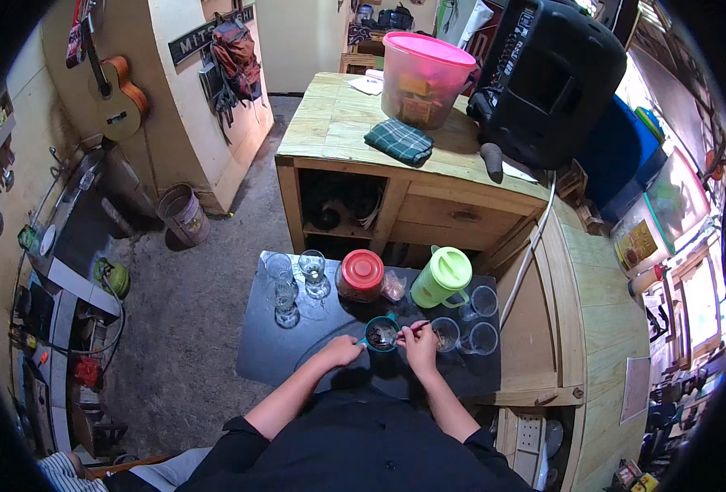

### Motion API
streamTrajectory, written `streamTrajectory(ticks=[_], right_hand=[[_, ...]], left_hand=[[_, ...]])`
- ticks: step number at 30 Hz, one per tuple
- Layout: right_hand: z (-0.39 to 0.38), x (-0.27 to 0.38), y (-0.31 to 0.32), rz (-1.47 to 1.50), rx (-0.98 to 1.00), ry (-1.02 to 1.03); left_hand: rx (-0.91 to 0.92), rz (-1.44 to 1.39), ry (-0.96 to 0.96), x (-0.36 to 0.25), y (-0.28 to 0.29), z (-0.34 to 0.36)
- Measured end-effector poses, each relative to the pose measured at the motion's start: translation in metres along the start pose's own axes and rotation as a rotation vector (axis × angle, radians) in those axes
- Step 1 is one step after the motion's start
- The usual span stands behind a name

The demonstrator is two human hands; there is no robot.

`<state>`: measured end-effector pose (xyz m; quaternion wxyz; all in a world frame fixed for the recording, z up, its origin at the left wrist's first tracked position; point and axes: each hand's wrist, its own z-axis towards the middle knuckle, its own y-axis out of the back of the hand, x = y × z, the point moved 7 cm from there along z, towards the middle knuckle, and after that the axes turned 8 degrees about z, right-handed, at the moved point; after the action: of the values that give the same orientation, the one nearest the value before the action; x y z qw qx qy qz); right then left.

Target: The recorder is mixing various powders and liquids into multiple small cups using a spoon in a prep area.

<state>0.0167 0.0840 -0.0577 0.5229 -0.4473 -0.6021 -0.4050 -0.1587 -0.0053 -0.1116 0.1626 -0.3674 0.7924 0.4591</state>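
Observation:
My left hand [341,351] holds the side of a small teal cup [381,334] with dark contents, standing on a black table [281,348]. Just right of the cup, my right hand [419,344] grips a spoon [405,330] whose tip reaches into it. Right beside that hand is a clear glass [445,331]. Two more clear glasses [483,301] stand to the right.
Behind the cup stand a red-lidded jar [360,275], a light green lidded pitcher [441,277] and three stemmed glasses [297,279]. Further back, a wooden counter [338,123] carries a pink-lidded tub [423,78], a folded checked cloth [399,140] and a black speaker [551,78]. Bucket [183,213] on the floor left.

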Motion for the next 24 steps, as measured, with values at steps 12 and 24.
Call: streamTrajectory(ticks=[12,24], right_hand=[[-0.005,0.027,-0.013,-0.508,-0.051,0.393],[0.001,0.038,-0.013,-0.306,-0.120,0.242]], left_hand=[[0.019,-0.022,0.018,-0.007,0.003,-0.001],[0.085,0.018,0.087,-0.007,0.004,-0.006]])
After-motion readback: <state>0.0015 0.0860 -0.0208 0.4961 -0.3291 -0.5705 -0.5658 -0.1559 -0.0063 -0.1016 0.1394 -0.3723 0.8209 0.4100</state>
